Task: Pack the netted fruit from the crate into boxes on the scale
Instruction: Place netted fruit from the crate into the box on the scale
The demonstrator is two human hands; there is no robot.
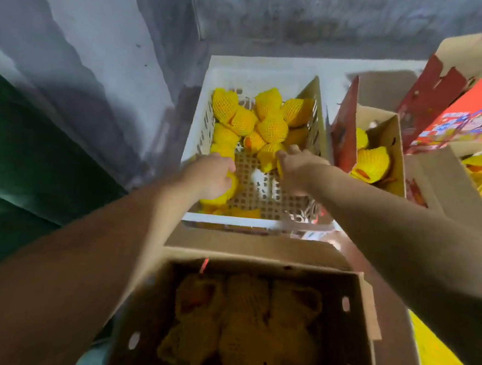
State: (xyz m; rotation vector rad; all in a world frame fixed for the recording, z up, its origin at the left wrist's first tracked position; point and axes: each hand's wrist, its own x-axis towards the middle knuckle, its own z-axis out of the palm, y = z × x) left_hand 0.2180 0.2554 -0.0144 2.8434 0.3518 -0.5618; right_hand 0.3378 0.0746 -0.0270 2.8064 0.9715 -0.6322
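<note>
A white slotted plastic crate point(197, 139) stands ahead of me, with several fruits in yellow foam netting point(269, 127) heaped at its far end. My left hand point(210, 174) reaches into the crate's near left corner and is closed over a netted fruit point(224, 194). My right hand point(297, 169) is inside the crate too, its fingers curled on a netted fruit point(268, 155) near the middle. Just below me an open cardboard box point(365, 310) holds several netted fruits point(241, 322) in shadow. The scale is hidden beneath it.
To the right, a narrow open carton point(398, 153) holds netted fruit. Behind it are red printed boxes point(463, 121) and another carton with fruit at the right edge. A grey wall runs along the back and left. Dark green cloth point(21, 161) lies at the left.
</note>
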